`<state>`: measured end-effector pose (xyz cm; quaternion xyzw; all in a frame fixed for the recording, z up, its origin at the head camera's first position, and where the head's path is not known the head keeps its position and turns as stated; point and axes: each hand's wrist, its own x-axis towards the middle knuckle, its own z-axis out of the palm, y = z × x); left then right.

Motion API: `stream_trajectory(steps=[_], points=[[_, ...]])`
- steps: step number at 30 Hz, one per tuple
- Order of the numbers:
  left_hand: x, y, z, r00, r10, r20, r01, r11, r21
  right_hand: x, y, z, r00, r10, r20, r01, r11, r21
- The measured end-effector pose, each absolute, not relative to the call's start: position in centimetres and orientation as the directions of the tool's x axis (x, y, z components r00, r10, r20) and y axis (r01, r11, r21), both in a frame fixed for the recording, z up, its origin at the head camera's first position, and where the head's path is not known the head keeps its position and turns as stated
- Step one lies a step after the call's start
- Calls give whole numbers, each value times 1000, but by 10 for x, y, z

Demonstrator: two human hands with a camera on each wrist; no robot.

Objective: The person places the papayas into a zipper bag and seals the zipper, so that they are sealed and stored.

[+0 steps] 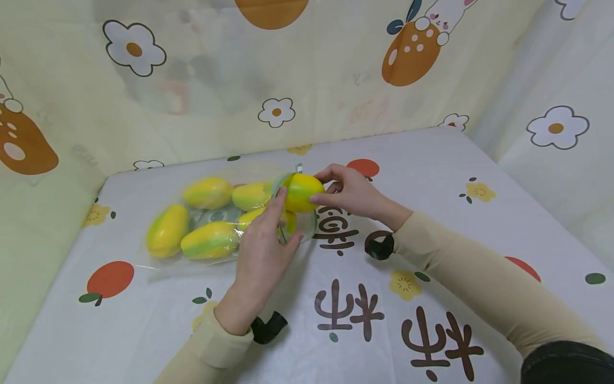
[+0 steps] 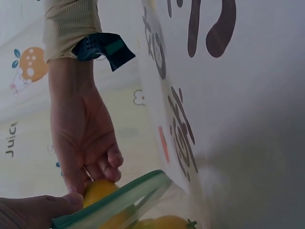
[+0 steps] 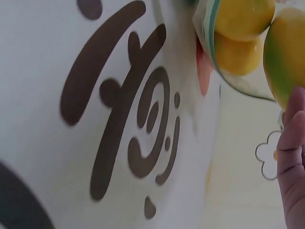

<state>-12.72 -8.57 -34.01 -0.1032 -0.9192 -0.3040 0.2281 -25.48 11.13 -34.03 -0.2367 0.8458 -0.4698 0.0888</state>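
A clear zip bag [image 1: 225,213] with a green-edged mouth lies on the table, holding several yellow-green mangoes [image 1: 209,241]. At its mouth my right hand [image 1: 357,194] grips another mango [image 1: 304,192], thumb and fingertips on its right end. The far end of that mango is inside the green rim. My left hand [image 1: 264,256] holds the near side of the bag's mouth, index finger along the rim and thumb spread apart. In the left wrist view the green rim [image 2: 112,198] stands raised beside a left finger. The right wrist view shows the held mango [image 3: 286,57] next to mangoes inside the bag.
A white tablecloth [image 1: 460,266] printed with fruit, flowers and brown characters covers the table. Cream printed curtains [image 1: 206,106] rise at the back and sides. A black object [image 1: 566,362] shows at the lower right edge. Black wrist mounts [image 1: 269,326] are on both wrists.
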Motion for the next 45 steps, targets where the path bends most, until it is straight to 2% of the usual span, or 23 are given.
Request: stream_trajectory(steps=[4,13,20,25,31,38,45], points=[[-127,-85,-340,-877,54,478,328,794,511,-254,102,-340,-869,-488,74,-296,395,-870],[-124,-85,-342,-876,56,480,330,794,510,-251,82,-340,-841,-518,153,-366,337,-867],[-124,-85,-342,-869,53,493,334,797,503,-246,69,-340,-824,-540,172,-358,262,-896],[-124,-86,-344,-861,48,506,336,800,498,-246,63,-344,-750,-628,208,-409,195,-891],[-124,-85,-344,-854,48,518,350,791,503,-247,63,-349,-661,-727,186,-511,254,-821],[-124,-85,-342,-852,42,522,355,779,517,-247,81,-344,-692,-703,167,-490,286,-824],[-126,-88,-337,-841,19,541,357,771,527,-254,111,-338,-785,-599,159,-438,355,-826]])
